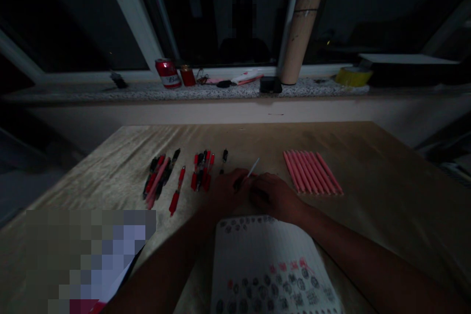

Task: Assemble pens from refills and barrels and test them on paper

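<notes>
My left hand and my right hand are together at the middle of the table, fingers curled inward. A thin pale stick, like a pen refill, slants up from between them at the left hand's fingertips. Whatever the right fingers pinch is hidden in shadow. Just beyond the left hand lies a black pen part. Left of it are a group of red and black pens, a single red pen and a looser pile of pens. Below the hands lies an open notebook with black and red marks.
A row of pink pencils lies on the table to the right. On the window sill stand a red can, an orange-red jar, a cardboard tube and yellow tape. A blurred patch covers the lower left.
</notes>
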A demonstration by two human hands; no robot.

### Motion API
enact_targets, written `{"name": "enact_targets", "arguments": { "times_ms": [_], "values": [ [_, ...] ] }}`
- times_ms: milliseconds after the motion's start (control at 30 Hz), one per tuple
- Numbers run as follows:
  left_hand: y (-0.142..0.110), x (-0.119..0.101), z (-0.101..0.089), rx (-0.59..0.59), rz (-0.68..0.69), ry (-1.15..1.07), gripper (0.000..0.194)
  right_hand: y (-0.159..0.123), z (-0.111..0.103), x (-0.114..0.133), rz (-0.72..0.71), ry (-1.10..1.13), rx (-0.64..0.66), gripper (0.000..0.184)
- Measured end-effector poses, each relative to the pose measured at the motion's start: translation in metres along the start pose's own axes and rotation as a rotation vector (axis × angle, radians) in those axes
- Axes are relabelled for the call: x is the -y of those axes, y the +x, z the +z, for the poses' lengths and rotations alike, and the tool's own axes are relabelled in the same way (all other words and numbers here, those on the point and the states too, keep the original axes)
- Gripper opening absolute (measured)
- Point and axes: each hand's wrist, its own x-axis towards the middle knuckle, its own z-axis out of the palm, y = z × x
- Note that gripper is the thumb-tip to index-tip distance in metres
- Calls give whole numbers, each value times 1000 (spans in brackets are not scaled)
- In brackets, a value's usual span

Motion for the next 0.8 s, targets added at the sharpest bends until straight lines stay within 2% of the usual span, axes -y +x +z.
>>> {"name": "enact_targets", "arguments": {
  "times_ms": [333,800],
  "values": [
    [0,-2,-1,19,-8,-11,29,0,-1,-1,3,14,10,17],
    [0,-4,-4,-29,-31,-24,29,0,-2,1,17,26,3,15]
  ]
}}
